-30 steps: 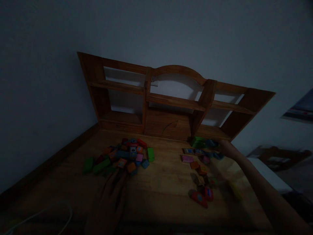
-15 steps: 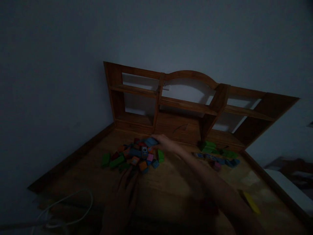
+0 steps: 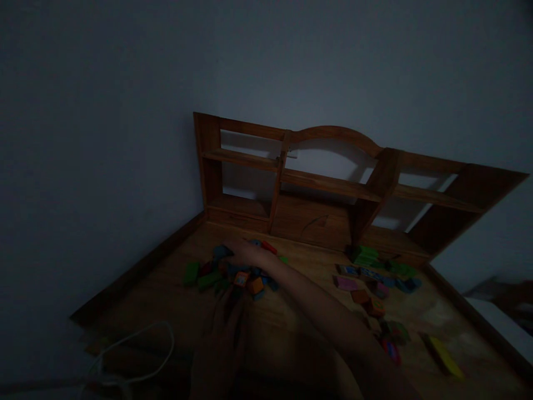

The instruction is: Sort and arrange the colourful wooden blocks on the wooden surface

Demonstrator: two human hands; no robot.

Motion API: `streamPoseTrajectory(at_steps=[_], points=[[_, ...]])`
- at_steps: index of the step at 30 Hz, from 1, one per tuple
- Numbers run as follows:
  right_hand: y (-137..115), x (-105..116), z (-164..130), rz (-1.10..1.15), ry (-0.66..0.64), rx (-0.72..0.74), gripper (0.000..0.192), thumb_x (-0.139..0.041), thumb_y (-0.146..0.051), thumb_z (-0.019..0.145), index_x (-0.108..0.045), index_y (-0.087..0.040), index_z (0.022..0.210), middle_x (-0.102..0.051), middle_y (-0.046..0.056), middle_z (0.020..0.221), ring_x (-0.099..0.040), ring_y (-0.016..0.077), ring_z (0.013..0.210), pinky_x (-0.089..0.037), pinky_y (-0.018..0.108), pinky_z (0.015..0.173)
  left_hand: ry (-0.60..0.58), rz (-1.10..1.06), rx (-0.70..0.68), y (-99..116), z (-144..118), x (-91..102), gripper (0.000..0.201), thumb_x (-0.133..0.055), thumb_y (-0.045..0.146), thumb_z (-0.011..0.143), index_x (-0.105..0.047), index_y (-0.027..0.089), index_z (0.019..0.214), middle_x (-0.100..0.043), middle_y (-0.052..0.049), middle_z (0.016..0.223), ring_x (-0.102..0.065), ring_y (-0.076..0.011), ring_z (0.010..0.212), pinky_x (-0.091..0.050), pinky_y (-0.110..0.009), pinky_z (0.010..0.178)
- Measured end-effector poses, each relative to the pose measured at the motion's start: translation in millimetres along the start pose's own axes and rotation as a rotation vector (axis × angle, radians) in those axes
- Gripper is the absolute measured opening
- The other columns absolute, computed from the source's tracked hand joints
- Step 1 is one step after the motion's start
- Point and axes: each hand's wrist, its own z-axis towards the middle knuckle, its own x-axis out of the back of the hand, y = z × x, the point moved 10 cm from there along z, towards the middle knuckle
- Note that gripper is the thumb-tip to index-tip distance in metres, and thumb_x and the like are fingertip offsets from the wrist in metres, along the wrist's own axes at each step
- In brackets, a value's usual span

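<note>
My right hand (image 3: 241, 253) reaches across to the far side of a pile of coloured toy blocks. Its fingers are dim and blurred beside a blue block (image 3: 220, 252); whether they grip it cannot be told. My left hand (image 3: 222, 325) lies low at the pile's near edge with fingers spread, close to an orange printed block (image 3: 241, 279) and holding nothing visible. Around them lie green blocks (image 3: 209, 280), an orange cube (image 3: 255, 286) and a red block (image 3: 268, 246). My right forearm hides the pile's right part.
A wooden shelf unit (image 3: 316, 222) stands on the wooden tabletop (image 3: 291, 319) against the wall. At right lie stacked green blocks (image 3: 365, 256), blue printed blocks (image 3: 370, 273), a pink block (image 3: 346, 283), orange blocks (image 3: 375, 306) and a yellow block (image 3: 445, 358). A white cable (image 3: 171, 339) loops at lower left.
My right hand has moved left across the pile, away from the blue piece it touched. The view has shifted, showing more blocks at right beyond my forearm. My left hand stays spread by the pile.
</note>
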Motion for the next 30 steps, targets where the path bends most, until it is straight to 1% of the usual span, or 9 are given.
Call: streamPoseTrajectory(at_steps=[3, 7, 11, 13, 16, 21, 25, 28, 30], points=[[-11, -8, -2, -0.058, -0.026, 0.042, 0.021, -0.066, -0.025, 0.087, -0.065, -0.018, 0.107, -0.07, 0.008, 0.116, -0.066, 0.0228, 0.1, -0.053, 0.03, 0.081, 0.074, -0.035, 0.074, -4, 0, 9.5, 0.052, -0.048, 0.023, 0.097, -0.044, 0.024, 0.148, -0.031, -0.013, 0.157, -0.041, -0.0329, 0.138, -0.046, -0.051, 0.105], [-30, -13, -9, -0.131, 0.001, 0.096, 0.024, -0.063, -0.024, 0.089, -0.062, -0.02, 0.113, -0.067, 0.009, 0.122, -0.063, 0.0245, 0.107, -0.051, 0.032, 0.086, 0.206, -0.065, 0.181, -11, -2, 24.7, 0.07, -0.051, 0.029, 0.097, -0.02, 0.015, 0.158, -0.032, -0.02, 0.156, -0.038, -0.0373, 0.139, -0.041, -0.055, 0.108], [-50, -24, -16, -0.262, 0.003, 0.175, 0.033, -0.061, -0.017, 0.086, -0.06, -0.019, 0.119, -0.065, 0.01, 0.124, -0.063, 0.0255, 0.106, -0.051, 0.034, 0.085, 0.295, -0.122, 0.335, -32, -4, 29.7, 0.084, -0.053, 0.042, 0.096, -0.006, 0.01, 0.16, -0.023, -0.024, 0.159, -0.032, -0.042, 0.142, -0.035, -0.06, 0.112], [-60, -28, -19, -0.337, 0.02, 0.22, 0.04, -0.061, -0.015, 0.084, -0.057, -0.018, 0.124, -0.064, 0.012, 0.125, -0.062, 0.0261, 0.108, -0.051, 0.036, 0.087, 0.314, -0.165, 0.419, -49, -2, 27.9, 0.087, -0.052, 0.048, 0.096, -0.008, 0.008, 0.159, -0.025, -0.026, 0.158, -0.032, -0.043, 0.142, -0.033, -0.062, 0.113], [-72, -33, -22, -0.388, 0.045, 0.296, 0.042, -0.063, -0.019, 0.086, -0.056, -0.014, 0.126, -0.063, 0.014, 0.126, -0.058, 0.0279, 0.115, -0.048, 0.041, 0.097, 0.313, -0.26, 0.53, -73, 3, 21.2, 0.08, -0.047, 0.052, 0.097, -0.018, 0.008, 0.158, -0.037, -0.025, 0.151, -0.041, -0.0401, 0.137, -0.037, -0.059, 0.111], [-77, -36, -35, -0.377, 0.015, 0.353, 0.043, -0.067, -0.036, 0.089, -0.059, -0.012, 0.124, -0.062, 0.016, 0.126, -0.056, 0.0299, 0.12, -0.044, 0.045, 0.103, 0.233, -0.351, 0.497, -78, 15, 6.6, 0.062, -0.036, 0.048, 0.102, -0.033, 0.013, 0.153, -0.036, -0.017, 0.155, -0.038, -0.0317, 0.141, -0.032, -0.053, 0.117], [-73, -3, -66, -0.268, 0.056, 0.319, 0.058, -0.068, -0.037, 0.087, -0.052, -0.015, 0.138, -0.055, 0.015, 0.14, -0.053, 0.0281, 0.126, -0.044, 0.042, 0.105, 0.165, -0.233, 0.363, -68, 14, -4.6, 0.057, -0.031, 0.043, 0.103, -0.037, 0.012, 0.15, -0.04, -0.017, 0.153, -0.039, -0.032, 0.141, -0.034, -0.054, 0.116], [-61, 51, -110, -0.208, 0.158, 0.262, 0.058, -0.062, -0.033, 0.092, -0.045, -0.021, 0.146, -0.05, 0.011, 0.147, -0.051, 0.0247, 0.13, -0.043, 0.039, 0.107, 0.119, -0.082, 0.264, -67, 7, -12.4, 0.054, -0.034, 0.037, 0.101, -0.041, 0.011, 0.148, -0.035, -0.019, 0.155, -0.036, -0.0343, 0.142, -0.036, -0.057, 0.113], [-38, 95, -148, -0.212, 0.248, 0.185, 0.055, -0.057, -0.029, 0.096, -0.043, -0.023, 0.148, -0.048, 0.01, 0.149, -0.047, 0.0229, 0.134, -0.042, 0.038, 0.11, 0.057, -0.017, 0.165, -64, 3, -19.5, 0.045, -0.032, 0.025, 0.099, -0.055, 0.013, 0.137, -0.037, -0.019, 0.155, -0.029, -0.0355, 0.146, -0.033, -0.061, 0.114]])
